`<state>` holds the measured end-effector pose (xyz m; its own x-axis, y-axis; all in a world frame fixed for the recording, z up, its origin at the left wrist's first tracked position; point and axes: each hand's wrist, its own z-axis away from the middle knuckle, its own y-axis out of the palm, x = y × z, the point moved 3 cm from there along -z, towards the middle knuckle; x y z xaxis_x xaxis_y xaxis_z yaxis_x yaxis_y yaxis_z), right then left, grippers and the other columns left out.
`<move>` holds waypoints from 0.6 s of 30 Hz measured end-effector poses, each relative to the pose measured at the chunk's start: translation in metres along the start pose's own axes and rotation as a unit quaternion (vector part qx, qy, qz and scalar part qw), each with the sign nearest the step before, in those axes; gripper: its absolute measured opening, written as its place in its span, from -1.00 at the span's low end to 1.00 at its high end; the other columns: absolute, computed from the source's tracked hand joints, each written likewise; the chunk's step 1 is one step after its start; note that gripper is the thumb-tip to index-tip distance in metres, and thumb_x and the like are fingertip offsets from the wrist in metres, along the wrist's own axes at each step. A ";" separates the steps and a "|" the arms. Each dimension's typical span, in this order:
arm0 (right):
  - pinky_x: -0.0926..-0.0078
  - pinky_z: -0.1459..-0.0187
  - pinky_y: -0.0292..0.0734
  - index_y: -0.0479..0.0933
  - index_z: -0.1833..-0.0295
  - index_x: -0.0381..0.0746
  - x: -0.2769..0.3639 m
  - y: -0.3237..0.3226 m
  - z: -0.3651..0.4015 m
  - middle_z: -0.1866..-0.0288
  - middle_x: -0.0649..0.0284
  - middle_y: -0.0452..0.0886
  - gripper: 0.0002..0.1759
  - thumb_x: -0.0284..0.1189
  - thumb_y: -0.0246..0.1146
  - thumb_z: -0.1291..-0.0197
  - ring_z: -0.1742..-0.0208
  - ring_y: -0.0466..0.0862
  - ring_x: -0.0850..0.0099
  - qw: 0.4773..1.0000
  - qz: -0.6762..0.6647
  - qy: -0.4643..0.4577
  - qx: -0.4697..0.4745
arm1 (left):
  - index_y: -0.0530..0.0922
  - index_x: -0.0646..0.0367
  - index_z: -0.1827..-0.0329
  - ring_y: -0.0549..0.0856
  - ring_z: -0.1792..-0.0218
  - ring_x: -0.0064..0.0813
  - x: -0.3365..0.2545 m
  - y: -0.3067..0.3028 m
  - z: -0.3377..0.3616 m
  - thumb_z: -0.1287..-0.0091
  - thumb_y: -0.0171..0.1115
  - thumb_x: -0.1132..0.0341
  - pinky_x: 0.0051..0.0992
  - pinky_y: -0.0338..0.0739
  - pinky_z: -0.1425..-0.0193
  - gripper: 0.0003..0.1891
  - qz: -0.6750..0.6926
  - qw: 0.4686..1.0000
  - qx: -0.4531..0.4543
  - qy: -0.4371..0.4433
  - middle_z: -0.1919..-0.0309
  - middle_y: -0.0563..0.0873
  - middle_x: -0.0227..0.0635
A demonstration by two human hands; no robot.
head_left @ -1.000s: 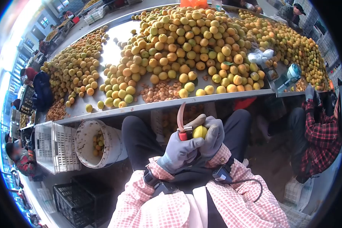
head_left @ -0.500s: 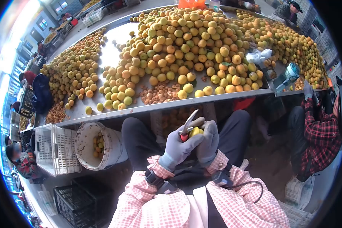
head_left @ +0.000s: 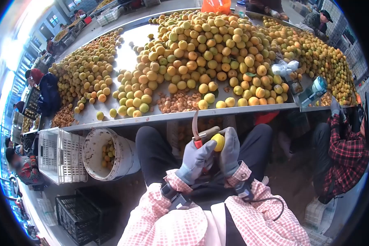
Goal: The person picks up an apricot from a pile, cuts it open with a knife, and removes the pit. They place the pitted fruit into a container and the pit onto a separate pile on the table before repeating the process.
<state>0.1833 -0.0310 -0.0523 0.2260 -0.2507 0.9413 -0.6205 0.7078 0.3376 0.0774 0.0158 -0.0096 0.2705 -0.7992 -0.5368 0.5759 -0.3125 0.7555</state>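
The seated person's hands are gloved in grey and held together over the lap, just below the edge of the table (head_left: 151, 119). The left hand (head_left: 196, 160) has its fingers wrapped tight round the red handle of a small knife (head_left: 195, 125), whose curved blade points up. The right hand (head_left: 230, 152) has its fingers curled round a yellow fruit (head_left: 219, 142), pinching it just beside the knife handle, well below the tabletop.

The table is long, made of shiny metal, and runs away across the room. A big heap (head_left: 209, 45) of yellow and orange fruit covers most of it, with a second spread (head_left: 88, 69) to the left. A small brown pile of pits (head_left: 178, 101) lies near the front edge. A clear plastic bag (head_left: 285, 67) rests on the heap at the right.

Under the table to the left, a white bucket (head_left: 129, 158) lies tipped toward the person with a few fruits inside. Next to it is a white crate (head_left: 61, 156), and nearer, a black crate (head_left: 76, 213). A person in a red plaid shirt (head_left: 344, 151) sits at the right, and other workers (head_left: 49, 92) sit along the left side.
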 end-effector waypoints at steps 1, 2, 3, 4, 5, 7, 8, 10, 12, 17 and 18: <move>0.55 0.25 0.45 0.45 0.26 -0.21 0.004 0.000 0.002 0.37 0.32 0.50 -0.61 -0.20 -0.11 -0.53 0.35 0.48 0.56 0.998 0.010 0.054 0.015 | 0.35 0.15 -0.41 0.43 0.61 -0.76 -0.007 -0.003 -0.003 -0.22 0.43 0.25 -0.70 0.34 0.52 -0.31 -0.114 0.991 0.018 0.068 0.44 0.56 -0.57; 0.55 0.25 0.45 0.45 0.26 -0.21 0.009 -0.001 0.003 0.37 0.32 0.50 -0.61 -0.20 -0.11 -0.53 0.35 0.48 0.56 0.998 0.011 0.055 0.011 | 0.35 0.16 -0.40 0.53 0.53 -0.70 -0.011 -0.005 -0.006 -0.16 0.50 0.20 -0.68 0.47 0.42 -0.25 -0.226 0.964 0.037 0.135 0.34 0.63 -0.53; 0.56 0.26 0.45 0.45 0.25 -0.20 0.015 0.000 0.004 0.36 0.34 0.50 -0.62 -0.19 -0.11 -0.53 0.34 0.48 0.58 0.990 0.125 0.007 0.059 | 0.34 0.18 -0.39 0.72 0.24 -0.46 -0.015 -0.004 -0.010 -0.02 0.58 0.09 -0.55 0.60 0.09 -0.12 -0.313 0.918 0.048 0.237 0.09 0.71 -0.34; 0.58 0.26 0.46 0.45 0.24 -0.18 0.017 0.001 0.006 0.35 0.36 0.50 -0.62 -0.17 -0.11 -0.53 0.34 0.49 0.60 0.965 0.238 -0.037 0.107 | 0.34 0.18 -0.39 0.72 0.24 -0.46 -0.016 -0.007 -0.009 -0.02 0.58 0.09 -0.55 0.60 0.09 -0.12 -0.313 0.919 0.047 0.234 0.09 0.71 -0.34; 0.58 0.23 0.47 0.45 0.20 -0.17 -0.005 -0.002 0.007 0.33 0.35 0.50 -0.63 -0.15 -0.10 -0.53 0.32 0.51 0.55 0.974 -0.079 0.192 0.092 | 0.33 0.22 -0.40 0.68 0.06 -0.46 -0.021 -0.008 -0.005 -0.02 0.59 0.13 -0.50 0.56 -0.06 -0.11 -0.449 0.853 0.050 0.263 -0.03 0.67 -0.26; 0.58 0.21 0.48 0.45 0.17 -0.17 0.025 0.010 0.012 0.32 0.35 0.51 -0.64 -0.15 -0.10 -0.53 0.30 0.51 0.55 0.950 -0.142 0.272 0.065 | 0.32 0.32 -0.38 0.62 -0.15 -0.51 -0.027 0.007 0.003 0.01 0.61 0.17 -0.48 0.49 -0.23 -0.10 -0.626 0.732 0.035 0.268 -0.18 0.62 -0.17; 0.58 0.19 0.49 0.45 0.14 -0.17 0.033 0.017 0.016 0.31 0.35 0.51 -0.65 -0.15 -0.10 -0.53 0.29 0.52 0.55 0.913 -0.203 0.351 0.038 | 0.32 0.32 -0.38 0.62 -0.15 -0.51 -0.024 0.006 0.002 0.01 0.61 0.17 -0.48 0.49 -0.23 -0.10 -0.626 0.732 0.035 0.267 -0.18 0.62 -0.17; 0.56 0.18 0.48 0.48 0.15 -0.19 0.026 0.017 0.018 0.29 0.34 0.54 -0.63 -0.16 -0.09 -0.53 0.26 0.53 0.57 0.919 -0.227 0.321 -0.004 | 0.36 0.34 -0.36 0.61 -0.15 -0.52 -0.015 -0.001 -0.002 -0.05 0.58 0.20 -0.48 0.47 -0.25 -0.17 -0.551 0.797 0.065 0.239 -0.16 0.63 -0.20; 0.54 0.19 0.48 0.50 0.17 -0.22 0.024 0.008 0.016 0.27 0.32 0.56 -0.61 -0.17 -0.09 -0.53 0.24 0.55 0.56 0.990 0.136 -0.016 0.027 | 0.38 0.35 -0.35 0.60 -0.13 -0.53 -0.006 -0.008 -0.008 -0.13 0.53 0.23 -0.48 0.46 -0.25 -0.24 -0.487 0.836 0.085 0.236 -0.15 0.64 -0.24; 0.51 0.19 0.48 0.49 0.21 -0.22 0.016 0.004 0.017 0.28 0.25 0.55 -0.69 -0.25 -0.02 -0.47 0.26 0.57 0.43 1.000 0.001 -0.011 0.010 | 0.37 0.34 -0.36 0.61 -0.06 -0.55 -0.009 -0.003 -0.006 -0.33 0.34 0.24 -0.51 0.48 -0.20 -0.40 -0.419 0.864 0.119 0.254 -0.11 0.64 -0.29; 0.50 0.19 0.49 0.47 0.24 -0.20 0.025 0.005 0.014 0.27 0.22 0.53 -0.76 -0.29 0.03 -0.42 0.27 0.59 0.36 0.979 0.120 -0.162 0.020 | 0.37 0.34 -0.36 0.61 -0.06 -0.55 -0.008 0.001 -0.004 -0.33 0.34 0.24 -0.51 0.48 -0.20 -0.40 -0.419 0.864 0.119 0.254 -0.11 0.64 -0.29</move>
<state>0.1750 -0.0431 -0.0274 -0.1752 -0.2812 0.9435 -0.6570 0.7471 0.1007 0.0792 0.0237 -0.0057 0.1740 0.0680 -0.9824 0.5749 -0.8170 0.0453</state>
